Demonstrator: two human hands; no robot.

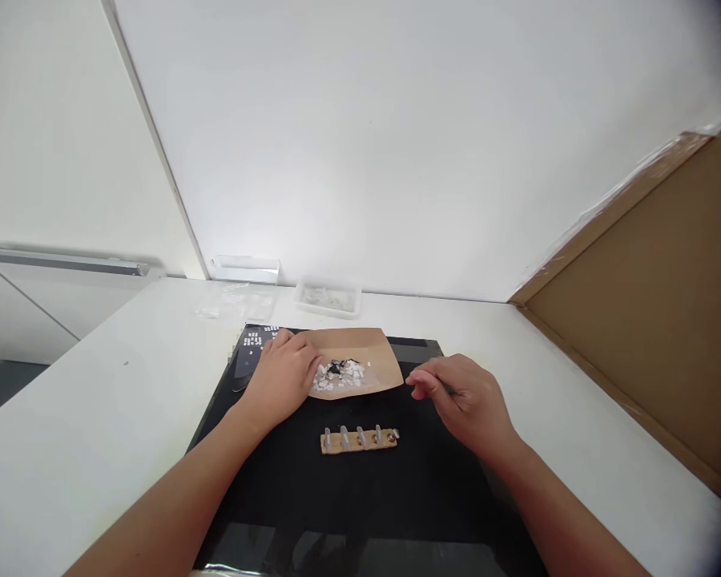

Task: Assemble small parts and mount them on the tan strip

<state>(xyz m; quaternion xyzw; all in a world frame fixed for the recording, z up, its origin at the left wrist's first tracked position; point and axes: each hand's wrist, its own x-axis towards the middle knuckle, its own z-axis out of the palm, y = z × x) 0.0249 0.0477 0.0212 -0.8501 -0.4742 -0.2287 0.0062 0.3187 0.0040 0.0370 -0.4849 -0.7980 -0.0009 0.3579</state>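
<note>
paper tray (pixel 360 343) is btwn l hand (pixel 281 373) at one end, grip unclear, & r hand (pixel 467 397) curled closed nr other.

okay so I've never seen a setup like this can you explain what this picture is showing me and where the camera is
There's no machine here: these are a person's two bare hands, seen by a camera worn on that person's head, looking forward and down. On a white table lies a black mat. On it are a brown tray with small white and black bits, and, nearer the camera, a brown strip with clear pieces standing up. The left hand is at the tray's left side. The right hand is just right of the tray, fingers curled; whether it holds something small, I can't tell.
</note>
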